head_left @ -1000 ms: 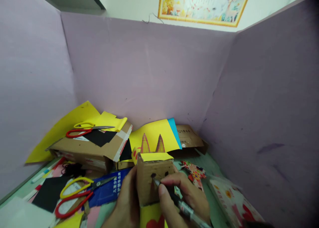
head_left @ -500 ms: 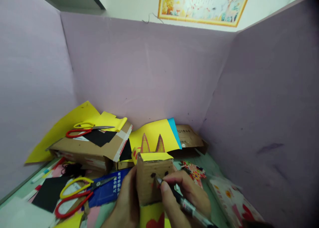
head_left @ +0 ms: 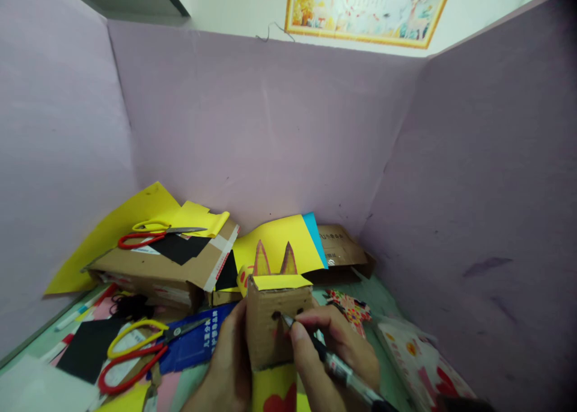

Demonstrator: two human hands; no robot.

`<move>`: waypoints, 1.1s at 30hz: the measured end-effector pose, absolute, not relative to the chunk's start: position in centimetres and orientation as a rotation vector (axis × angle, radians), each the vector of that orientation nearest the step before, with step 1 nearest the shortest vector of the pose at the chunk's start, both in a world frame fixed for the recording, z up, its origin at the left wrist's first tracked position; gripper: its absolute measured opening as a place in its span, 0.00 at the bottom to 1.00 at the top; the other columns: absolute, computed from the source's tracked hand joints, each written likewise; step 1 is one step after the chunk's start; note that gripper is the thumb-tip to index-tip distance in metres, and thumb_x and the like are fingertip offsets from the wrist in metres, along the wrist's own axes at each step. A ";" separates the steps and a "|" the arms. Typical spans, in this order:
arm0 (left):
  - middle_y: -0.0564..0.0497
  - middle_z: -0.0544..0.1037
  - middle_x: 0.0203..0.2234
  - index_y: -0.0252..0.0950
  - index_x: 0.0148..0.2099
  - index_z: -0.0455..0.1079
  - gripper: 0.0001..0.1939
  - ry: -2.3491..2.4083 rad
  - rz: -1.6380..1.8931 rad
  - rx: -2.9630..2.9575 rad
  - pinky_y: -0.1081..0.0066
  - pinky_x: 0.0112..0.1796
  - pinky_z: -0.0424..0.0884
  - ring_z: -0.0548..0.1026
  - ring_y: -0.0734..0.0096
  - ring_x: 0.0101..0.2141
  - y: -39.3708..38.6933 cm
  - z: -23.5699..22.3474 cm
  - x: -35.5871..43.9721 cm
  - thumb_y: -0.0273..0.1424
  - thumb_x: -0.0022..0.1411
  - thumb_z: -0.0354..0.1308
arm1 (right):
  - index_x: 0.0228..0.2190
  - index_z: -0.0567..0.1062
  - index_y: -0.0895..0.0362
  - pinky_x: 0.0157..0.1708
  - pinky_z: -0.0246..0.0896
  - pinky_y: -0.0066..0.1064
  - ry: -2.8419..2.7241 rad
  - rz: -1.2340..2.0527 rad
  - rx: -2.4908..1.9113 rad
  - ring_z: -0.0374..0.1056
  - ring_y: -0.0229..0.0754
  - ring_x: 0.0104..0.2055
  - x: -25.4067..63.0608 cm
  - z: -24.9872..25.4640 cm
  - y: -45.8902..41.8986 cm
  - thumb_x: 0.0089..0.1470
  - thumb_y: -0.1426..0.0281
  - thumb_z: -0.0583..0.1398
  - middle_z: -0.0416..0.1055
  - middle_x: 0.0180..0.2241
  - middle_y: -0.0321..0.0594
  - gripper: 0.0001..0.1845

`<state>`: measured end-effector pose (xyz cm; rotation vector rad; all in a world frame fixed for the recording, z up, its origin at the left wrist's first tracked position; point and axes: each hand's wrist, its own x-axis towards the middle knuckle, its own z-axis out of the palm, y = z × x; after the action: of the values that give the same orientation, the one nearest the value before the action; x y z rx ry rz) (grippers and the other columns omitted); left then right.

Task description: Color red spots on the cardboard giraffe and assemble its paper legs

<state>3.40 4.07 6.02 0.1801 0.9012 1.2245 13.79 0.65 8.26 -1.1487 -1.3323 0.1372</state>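
Purple wall (head_left: 270, 118), cardboard figure (head_left: 264, 343) — between hands (head_left: 228, 361)

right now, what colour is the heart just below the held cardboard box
The heart is red; head view shows it best.

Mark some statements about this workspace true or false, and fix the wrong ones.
1. The right hand holds a pen. True.
2. The left hand holds scissors. False: the left hand grips the cardboard figure.
3. Two pointed ears stand up at the figure's top. True.
4. The scissors over the blue packet have two green handles. False: those scissors have one yellow and one red handle.
5. The framed picture lies on the table. False: the framed picture is high on the wall.
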 end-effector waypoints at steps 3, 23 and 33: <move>0.46 0.85 0.26 0.29 0.46 0.75 0.14 0.867 1.213 0.139 0.62 0.36 0.77 0.82 0.55 0.30 4.0 6.1 3.4 0.27 0.58 0.56 | 0.19 0.75 0.53 0.15 0.60 0.21 -1.343 0.121 -1.157 0.64 0.35 0.14 13.9 8.2 0.7 0.46 0.69 0.62 0.69 0.14 0.30 0.07; 0.50 0.83 0.19 0.30 0.37 0.77 0.10 0.921 1.297 0.197 0.64 0.38 0.77 0.82 0.57 0.28 4.2 5.8 3.3 0.23 0.58 0.54 | 0.23 0.76 0.54 0.20 0.64 0.21 -1.297 0.273 -1.104 0.66 0.34 0.17 13.2 7.8 0.3 0.48 0.70 0.62 0.70 0.17 0.30 0.04; 0.48 0.84 0.23 0.30 0.42 0.77 0.11 0.915 1.308 0.253 0.64 0.36 0.77 0.82 0.57 0.29 4.1 6.0 3.4 0.25 0.58 0.56 | 0.22 0.75 0.54 0.20 0.64 0.20 -1.322 0.283 -1.061 0.69 0.34 0.18 13.0 7.4 0.5 0.49 0.69 0.61 0.73 0.19 0.32 0.05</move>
<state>3.40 4.06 5.99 0.2526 0.9150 1.3079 13.02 0.49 7.41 -1.0606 -1.3216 0.2829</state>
